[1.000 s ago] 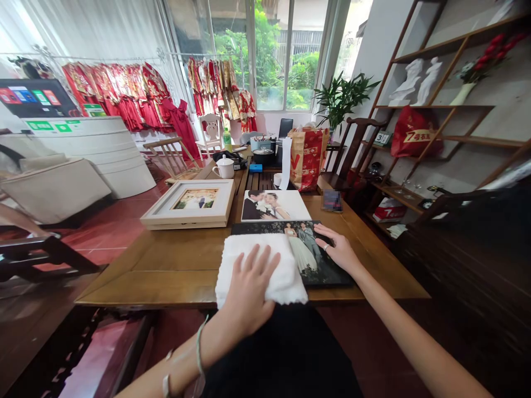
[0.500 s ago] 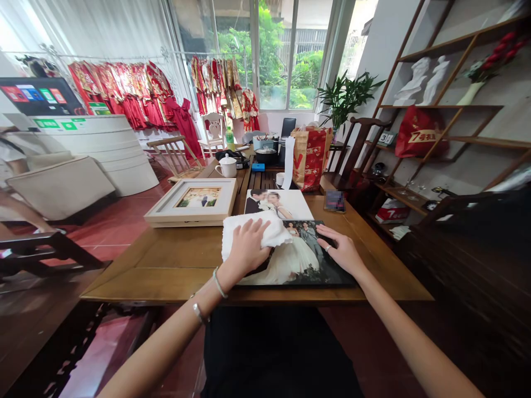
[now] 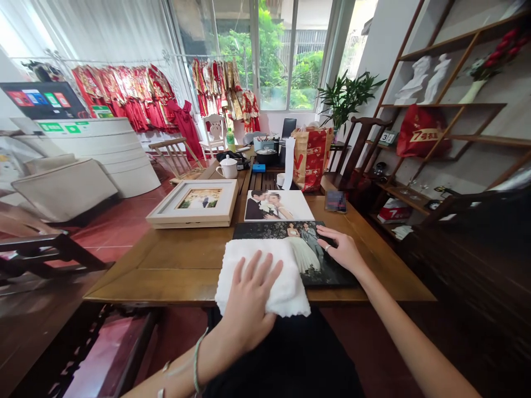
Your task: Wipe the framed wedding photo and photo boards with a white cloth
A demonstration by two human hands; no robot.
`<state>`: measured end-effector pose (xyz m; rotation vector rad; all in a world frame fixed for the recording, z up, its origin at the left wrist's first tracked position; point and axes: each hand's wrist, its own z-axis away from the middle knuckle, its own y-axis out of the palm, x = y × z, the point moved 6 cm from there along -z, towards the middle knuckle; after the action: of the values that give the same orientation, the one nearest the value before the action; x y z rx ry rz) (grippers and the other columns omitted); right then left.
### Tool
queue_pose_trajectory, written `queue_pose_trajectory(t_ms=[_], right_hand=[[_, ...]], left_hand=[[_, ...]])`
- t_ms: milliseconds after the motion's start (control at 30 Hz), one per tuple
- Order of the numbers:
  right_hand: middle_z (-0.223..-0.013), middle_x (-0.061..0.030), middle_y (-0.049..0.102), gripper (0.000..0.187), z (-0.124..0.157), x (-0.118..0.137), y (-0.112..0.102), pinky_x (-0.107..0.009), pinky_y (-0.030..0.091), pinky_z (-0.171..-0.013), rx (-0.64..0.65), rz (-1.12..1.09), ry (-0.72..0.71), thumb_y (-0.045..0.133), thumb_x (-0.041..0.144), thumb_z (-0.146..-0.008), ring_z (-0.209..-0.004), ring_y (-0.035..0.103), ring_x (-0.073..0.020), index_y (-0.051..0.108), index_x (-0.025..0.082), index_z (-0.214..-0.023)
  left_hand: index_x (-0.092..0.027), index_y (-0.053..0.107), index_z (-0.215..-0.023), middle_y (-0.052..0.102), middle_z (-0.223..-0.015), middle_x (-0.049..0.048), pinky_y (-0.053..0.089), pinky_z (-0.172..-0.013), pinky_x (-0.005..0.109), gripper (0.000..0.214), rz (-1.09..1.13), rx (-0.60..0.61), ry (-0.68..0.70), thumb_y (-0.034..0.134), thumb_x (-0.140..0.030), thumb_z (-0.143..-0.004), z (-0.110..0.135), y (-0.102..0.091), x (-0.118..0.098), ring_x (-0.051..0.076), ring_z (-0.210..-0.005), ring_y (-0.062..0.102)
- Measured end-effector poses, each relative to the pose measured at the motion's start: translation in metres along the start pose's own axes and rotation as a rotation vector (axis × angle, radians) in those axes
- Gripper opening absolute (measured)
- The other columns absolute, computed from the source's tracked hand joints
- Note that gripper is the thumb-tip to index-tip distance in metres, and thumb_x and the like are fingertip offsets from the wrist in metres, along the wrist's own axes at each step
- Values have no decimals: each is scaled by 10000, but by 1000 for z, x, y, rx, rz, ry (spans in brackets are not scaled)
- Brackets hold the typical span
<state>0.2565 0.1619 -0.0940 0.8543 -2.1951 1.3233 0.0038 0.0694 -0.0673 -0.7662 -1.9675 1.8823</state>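
Observation:
A dark wedding photo panel [image 3: 319, 260] lies flat at the near edge of the wooden table [image 3: 166, 265]. A white cloth [image 3: 286, 276] covers its near left part and hangs over the table's front edge. My left hand [image 3: 249, 304] presses flat on the cloth, fingers spread. My right hand [image 3: 342, 251] rests with fingers stretched out on the panel's right side, a ring on one finger. Behind the panel lies a second photo print [image 3: 277, 205] with a white background.
A framed picture [image 3: 194, 202] lies left of the prints. Further back stand a white teapot [image 3: 228, 166], a phone [image 3: 335, 201], a red paper bag [image 3: 309, 157] and a tea tray. Wooden shelves line the right wall, red garments hang at the back, a bench stands left.
My left hand has pulled the cloth from the panel's far left corner back toward me to the near edge and flattened on it. My right hand stayed in place.

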Motion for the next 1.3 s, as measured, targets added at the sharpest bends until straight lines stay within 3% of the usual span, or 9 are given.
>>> queue_pose_trajectory(t_ms=[167, 367, 467, 600, 800, 900, 1000, 1200, 1300], right_hand=[[-1185, -67, 668, 306, 6, 2, 1, -471, 432, -1030, -4, -1, -2, 579, 284, -784, -1148, 595, -265, 712, 226, -1052], [-1235, -59, 638, 325, 16, 0, 8, -471, 376, -1079, 0, -36, -32, 563, 287, -815, -1205, 550, -249, 681, 233, -1112], [-1261, -68, 620, 339, 17, -2, 12, -466, 367, -1087, 23, -31, -36, 552, 284, -827, -1224, 533, -243, 664, 224, -1141], [-1302, -77, 586, 372, 15, -1, 11, -464, 350, -1099, 30, -27, -21, 548, 279, -831, -1250, 507, -242, 635, 210, -1186], [-1295, -61, 596, 360, 8, 1, 6, -472, 341, -1104, 25, -43, -22, 546, 277, -830, -1252, 505, -242, 643, 231, -1174], [-1294, -64, 596, 358, 5, 1, 5, -476, 341, -1103, 27, -33, -35, 539, 278, -835, -1252, 505, -242, 642, 232, -1174], [-1300, -76, 591, 363, 8, 3, 3, -470, 345, -1102, 44, -20, -38, 527, 286, -843, -1252, 504, -242, 638, 215, -1180], [-1297, -84, 593, 361, 16, 7, 3, -479, 343, -1100, 53, -8, -40, 523, 292, -847, -1257, 499, -247, 637, 210, -1180], [-1301, -89, 588, 364, 13, 10, 5, -475, 345, -1099, 53, -7, -31, 518, 297, -850, -1260, 496, -245, 635, 203, -1182]], left_hand=[[-266, 299, -1445, 278, -1512, 9, 86, -1133, 499, 836, -4, -9, -28, 504, -171, -640, -15, -6, 6, 269, -1408, 143], [-230, 333, -1429, 329, -1488, 53, 168, -1104, 514, 702, -65, -62, -76, 495, -215, -747, -67, -3, 43, 291, -1379, 224], [-232, 331, -1429, 316, -1495, 55, 158, -1107, 500, 706, -102, -102, -83, 502, -201, -744, -82, 2, 56, 283, -1387, 205], [-230, 312, -1441, 271, -1514, 47, 131, -1117, 503, 775, -89, -71, -52, 502, -169, -693, -64, 3, 47, 281, -1401, 165], [-266, 272, -1458, 168, -1542, -3, 46, -1135, 516, 930, 2, 73, 5, 499, -123, -567, -2, -5, 0, 279, -1421, 65], [-290, 266, -1457, 170, -1540, -17, 59, -1136, 513, 952, 50, 107, 71, 499, -128, -549, 7, -7, -12, 273, -1421, 75], [-286, 291, -1447, 216, -1531, 0, 99, -1132, 500, 879, 37, 56, 60, 505, -152, -605, -14, -11, -1, 262, -1414, 127], [-223, 344, -1424, 317, -1493, 66, 181, -1098, 520, 644, -36, -29, 0, 472, -245, -793, -88, -13, 41, 296, -1378, 231], [-218, 339, -1426, 308, -1496, 82, 176, -1091, 544, 634, -60, -46, -37, 472, -241, -806, -101, -13, 50, 307, -1379, 223]])
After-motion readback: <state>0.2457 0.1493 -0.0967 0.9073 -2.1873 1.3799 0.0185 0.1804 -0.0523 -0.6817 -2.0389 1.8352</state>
